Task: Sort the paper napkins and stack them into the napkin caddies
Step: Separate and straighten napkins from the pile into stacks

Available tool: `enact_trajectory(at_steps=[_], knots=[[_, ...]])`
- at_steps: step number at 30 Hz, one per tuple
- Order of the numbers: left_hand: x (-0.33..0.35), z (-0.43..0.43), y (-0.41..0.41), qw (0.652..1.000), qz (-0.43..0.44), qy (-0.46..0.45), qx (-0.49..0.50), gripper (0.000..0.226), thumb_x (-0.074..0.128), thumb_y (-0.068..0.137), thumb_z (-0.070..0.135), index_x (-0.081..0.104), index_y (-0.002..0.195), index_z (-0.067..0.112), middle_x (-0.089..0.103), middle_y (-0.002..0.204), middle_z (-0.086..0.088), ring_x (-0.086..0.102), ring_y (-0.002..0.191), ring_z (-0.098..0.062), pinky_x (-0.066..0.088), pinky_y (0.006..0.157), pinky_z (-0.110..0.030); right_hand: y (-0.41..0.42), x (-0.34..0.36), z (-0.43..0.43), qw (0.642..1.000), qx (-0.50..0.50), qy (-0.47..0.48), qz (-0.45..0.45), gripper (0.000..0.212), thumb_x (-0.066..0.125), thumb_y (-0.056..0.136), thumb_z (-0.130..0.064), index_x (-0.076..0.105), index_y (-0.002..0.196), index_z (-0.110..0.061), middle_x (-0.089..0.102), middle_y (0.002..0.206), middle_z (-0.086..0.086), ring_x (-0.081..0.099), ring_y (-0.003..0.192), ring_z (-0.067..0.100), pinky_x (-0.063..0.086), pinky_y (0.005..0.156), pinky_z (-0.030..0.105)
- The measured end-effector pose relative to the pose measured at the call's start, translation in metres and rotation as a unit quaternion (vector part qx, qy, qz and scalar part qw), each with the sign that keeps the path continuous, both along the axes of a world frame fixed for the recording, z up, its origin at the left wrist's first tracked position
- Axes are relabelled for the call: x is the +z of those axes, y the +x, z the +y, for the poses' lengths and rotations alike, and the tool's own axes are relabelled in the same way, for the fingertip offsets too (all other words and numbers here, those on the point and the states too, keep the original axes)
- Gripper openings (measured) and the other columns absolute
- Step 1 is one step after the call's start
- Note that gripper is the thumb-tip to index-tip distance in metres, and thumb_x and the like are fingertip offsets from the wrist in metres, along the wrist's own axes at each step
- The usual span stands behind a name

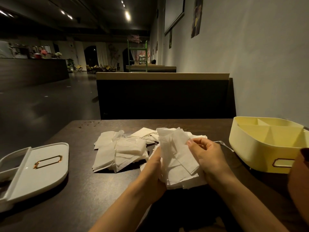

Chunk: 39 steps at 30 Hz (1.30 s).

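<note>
A dim restaurant booth is seen from a head-worn camera looking down at a dark wooden surface (83, 190). At the centre, close to the near edge, a bundle of paper napkins (177, 158) is held between two bare hands. The bundle's long axis runs from six o'clock up towards twelve o'clock, leaning slightly to eleven, with its uneven top edges fanned out.

The left hand (154, 166) is wrapped round the bundle's left edge, with its fingers curled and mostly hidden behind the paper. The right hand (207, 156) is set against the right edge. Its thumb and fingers are pinched together on the upper corner of the topmost sheets, as if these were being squared up or peeled off.

Taking the hands as the centre, a loose pile (120, 153) of unsorted white napkins is spread flat at ten o'clock, just beside the bundle. A yellow caddy (260, 148) with open divided compartments stands at two to three o'clock, against the wall; no napkins can be seen in it. A white caddy (41, 168) with a gold label frame lies at nine o'clock, well apart from the hands.

The task is judged to be at an early stage, with a first stack being tidied. The yellow caddy lies nearer the right hand, so a short carry towards two o'clock would be called for, with the bundle turned to match a compartment. The white caddy and the loose pile lie nearer the left hand
</note>
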<state>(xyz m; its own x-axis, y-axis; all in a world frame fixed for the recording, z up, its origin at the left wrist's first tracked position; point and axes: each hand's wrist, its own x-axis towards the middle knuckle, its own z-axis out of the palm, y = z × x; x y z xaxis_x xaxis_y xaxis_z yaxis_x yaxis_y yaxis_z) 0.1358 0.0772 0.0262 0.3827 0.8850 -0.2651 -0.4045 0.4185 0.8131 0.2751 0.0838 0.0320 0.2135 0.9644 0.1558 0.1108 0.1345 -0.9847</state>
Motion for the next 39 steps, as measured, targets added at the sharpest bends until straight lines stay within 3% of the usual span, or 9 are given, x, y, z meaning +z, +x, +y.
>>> enact_trajectory(at_steps=[3,7,13,19,24,28,31,36,39], knots=[[0.001,-0.001,-0.001,0.999,0.025,-0.024,-0.014,0.031,0.043,0.096,0.034,0.062,0.091,0.009,0.071,0.068,-0.008,0.068,0.064,-0.021,0.056,0.055,-0.028,-0.001,-0.001,0.001,0.998,-0.027,0.034,-0.042,0.008,0.058,0.091,-0.015,0.066,0.088,-0.015,0.063,0.085,-0.007,0.058,0.073,0.005,0.050,0.056,0.008],[0.001,-0.001,0.000,1.000,0.000,-0.017,0.008,0.020,0.042,0.097,0.015,0.060,0.091,0.009,0.071,0.063,-0.008,0.068,0.061,-0.022,0.058,0.052,-0.031,0.009,0.003,0.002,0.994,-0.073,0.054,-0.065,0.016,0.059,0.090,-0.020,0.065,0.101,-0.009,0.057,0.106,0.003,0.058,0.085,0.011,0.053,0.070,0.020],[-0.001,0.002,-0.002,0.999,-0.017,-0.022,0.027,0.021,0.041,0.096,0.009,0.063,0.099,0.009,0.070,0.075,-0.011,0.065,0.074,-0.025,0.056,0.064,-0.035,0.022,0.020,-0.003,0.993,-0.009,-0.009,0.119,0.010,0.054,0.092,-0.022,0.062,0.089,-0.018,0.066,0.093,0.006,0.062,0.087,0.022,0.052,0.073,0.037],[-0.008,0.007,-0.002,1.000,0.006,-0.016,0.006,0.015,0.049,0.091,0.008,0.061,0.099,0.007,0.064,0.086,-0.012,0.061,0.078,-0.025,0.051,0.069,-0.034,0.023,0.027,-0.008,0.962,0.083,-0.052,0.254,0.016,0.051,0.092,-0.017,0.063,0.100,-0.013,0.067,0.096,0.009,0.063,0.092,0.026,0.058,0.064,0.033],[-0.007,0.006,0.003,1.000,0.016,0.002,-0.001,0.015,0.051,0.091,0.006,0.064,0.099,0.005,0.067,0.078,-0.012,0.064,0.067,-0.023,0.055,0.052,-0.025,0.022,0.025,-0.008,0.938,0.118,-0.067,0.318,0.026,0.049,0.094,-0.018,0.059,0.116,-0.011,0.065,0.110,0.014,0.061,0.104,0.031,0.057,0.069,0.036],[-0.006,0.004,0.006,0.998,0.034,0.046,0.000,0.019,0.053,0.087,0.000,0.066,0.099,0.007,0.071,0.069,-0.008,0.066,0.055,-0.016,0.050,0.045,-0.020,0.007,0.014,-0.006,0.996,0.043,-0.047,0.060,0.013,0.053,0.094,-0.017,0.062,0.101,-0.011,0.068,0.098,0.010,0.066,0.085,0.021,0.059,0.069,0.035],[-0.005,0.003,0.006,0.997,0.042,0.059,0.007,0.014,0.054,0.089,0.006,0.065,0.094,0.012,0.072,0.066,-0.002,0.068,0.058,-0.014,0.052,0.050,-0.023,0.003,0.005,-0.005,0.984,0.007,-0.002,-0.181,0.003,0.062,0.088,-0.024,0.061,0.088,-0.021,0.067,0.091,0.001,0.064,0.086,0.016,0.057,0.080,0.041],[-0.006,0.003,0.003,0.994,0.056,0.090,-0.006,0.011,0.057,0.090,0.010,0.064,0.093,0.018,0.074,0.073,0.000,0.071,0.069,-0.015,0.056,0.057,-0.028,0.007,0.007,-0.003,0.967,0.026,-0.032,-0.253,0.019,0.066,0.083,-0.030,0.068,0.091,-0.012,0.071,0.087,0.003,0.066,0.085,0.021,0.055,0.080,0.046],[-0.006,0.001,0.004,0.993,0.059,0.097,-0.021,0.009,0.060,0.088,0.014,0.065,0.094,0.019,0.074,0.075,0.000,0.071,0.068,-0.013,0.057,0.059,-0.028,0.013,0.006,-0.002,0.975,0.071,-0.043,-0.206,0.010,0.066,0.084,-0.026,0.061,0.091,-0.030,0.069,0.092,-0.003,0.066,0.087,0.016,0.056,0.082,0.045]])
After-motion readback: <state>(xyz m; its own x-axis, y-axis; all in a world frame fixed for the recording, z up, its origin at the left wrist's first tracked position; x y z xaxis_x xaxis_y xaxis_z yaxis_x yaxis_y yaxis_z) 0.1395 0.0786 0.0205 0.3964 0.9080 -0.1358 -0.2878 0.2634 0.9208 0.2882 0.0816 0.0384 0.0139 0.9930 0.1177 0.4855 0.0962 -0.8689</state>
